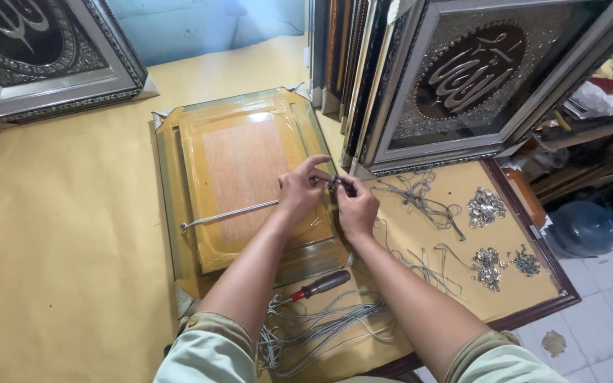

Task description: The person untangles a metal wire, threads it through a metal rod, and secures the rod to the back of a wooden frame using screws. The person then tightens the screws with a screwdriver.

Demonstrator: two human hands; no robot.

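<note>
The person's left hand [299, 190] and right hand [355, 206] met over the right edge of a frame [243, 191] that lay face down on the yellow-covered table [58, 234]. Both hands were closed in a pinch. The left fingers held the end of a grey hanging cord [228, 213]; the right fingers gripped a small metal fitting [335, 183] at the same spot. Fine detail of the fitting was too small to make out.

The cord ran from the pinch leftward across the wooden back panel to the frame's left side — drawn fairly straight, with little slack.

Likely faults from this position:
- The cord end could slip out of the pinch, since the grip area was very small.
- A hard pull could shift the frame on the smooth paper.

A red-handled screwdriver [321, 285] lay just near the frame's near-right corner, beside a bundle of spare cords [328, 326]. Piles of small metal clips [486, 207] sat well apart to the right — beyond both hands.
</note>
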